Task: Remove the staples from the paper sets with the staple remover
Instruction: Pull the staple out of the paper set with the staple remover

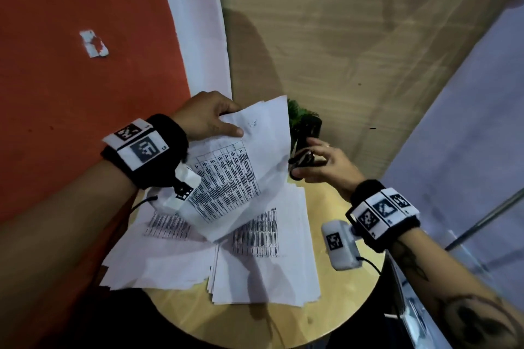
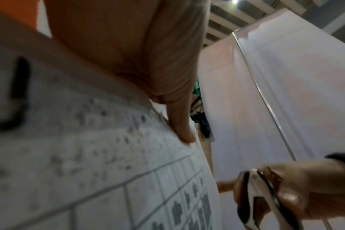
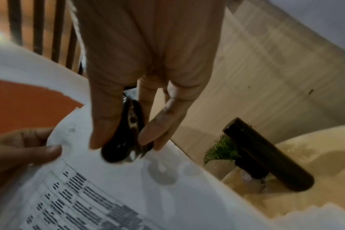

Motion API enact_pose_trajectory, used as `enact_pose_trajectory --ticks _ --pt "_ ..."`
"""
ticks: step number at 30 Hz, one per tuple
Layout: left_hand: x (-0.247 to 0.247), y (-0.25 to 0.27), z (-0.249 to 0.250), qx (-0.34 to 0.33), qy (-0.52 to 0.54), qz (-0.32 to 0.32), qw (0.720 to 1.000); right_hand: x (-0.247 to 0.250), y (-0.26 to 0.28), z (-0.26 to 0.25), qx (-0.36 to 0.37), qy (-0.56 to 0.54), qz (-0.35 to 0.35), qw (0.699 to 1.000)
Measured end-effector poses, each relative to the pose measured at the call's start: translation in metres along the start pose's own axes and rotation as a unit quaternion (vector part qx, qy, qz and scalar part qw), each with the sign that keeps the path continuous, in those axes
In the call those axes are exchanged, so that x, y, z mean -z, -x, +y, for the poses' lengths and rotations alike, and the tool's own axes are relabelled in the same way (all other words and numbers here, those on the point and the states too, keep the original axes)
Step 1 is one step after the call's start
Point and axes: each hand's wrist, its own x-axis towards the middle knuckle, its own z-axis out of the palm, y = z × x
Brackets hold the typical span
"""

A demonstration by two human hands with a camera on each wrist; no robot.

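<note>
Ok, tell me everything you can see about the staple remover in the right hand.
The staple remover is a small claw-type tool with glossy black grips and shiny metal inside. The right hand holds it with thumb and fingers curled round its sides, lifted off the table beside the right edge of the raised paper set. Blur hides its claw tips.

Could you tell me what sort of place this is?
Probably an office nook or café-like corner: a small round wooden table with printed paper stacks, a little potted plant, a wood-look floor and an orange wall.
</note>
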Motion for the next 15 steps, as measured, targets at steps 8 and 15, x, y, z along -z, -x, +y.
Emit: enact_pose_trajectory --ticks 8,15 --pt "-0.014 -0.011 -0.008 -0.036 -0.04 0.113 0.992 -0.027 -0.024 -0.011 -0.005 -0.056 -0.142 0.988" --pt "0.02 0.014 -0.035 0.026 0.037 0.179 0.983 -0.013 -0.021 -0.023 0.011 -0.111 -0.099 0.989"
